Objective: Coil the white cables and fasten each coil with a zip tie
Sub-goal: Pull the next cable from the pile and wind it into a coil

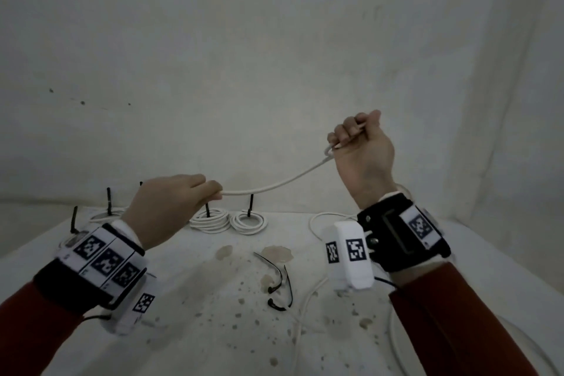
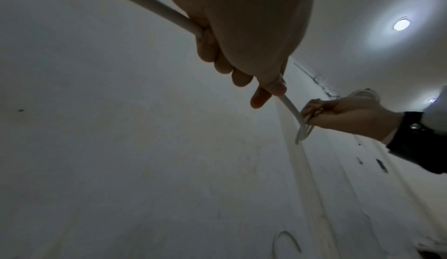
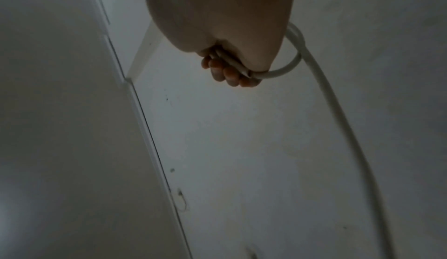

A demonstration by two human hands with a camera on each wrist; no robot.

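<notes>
A white cable [image 1: 274,185] sags in the air between my two hands. My right hand [image 1: 357,137] is raised at the right and grips the cable's end, folded into a small loop [image 3: 288,66] inside the fist. My left hand [image 1: 195,192] is lower and to the left, with its fingers curled round the same cable [image 2: 154,5]. Two finished white coils [image 1: 227,220] with upright black zip ties [image 1: 251,203] lie at the back of the table. Two loose black zip ties [image 1: 279,278] lie in the middle.
The table [image 1: 198,330] has a stained white cloth. More tied coils [image 1: 106,214] lie at the back left, behind my left hand. Loose white cable [image 1: 305,311] trails over the front right of the table. A pale wall stands close behind.
</notes>
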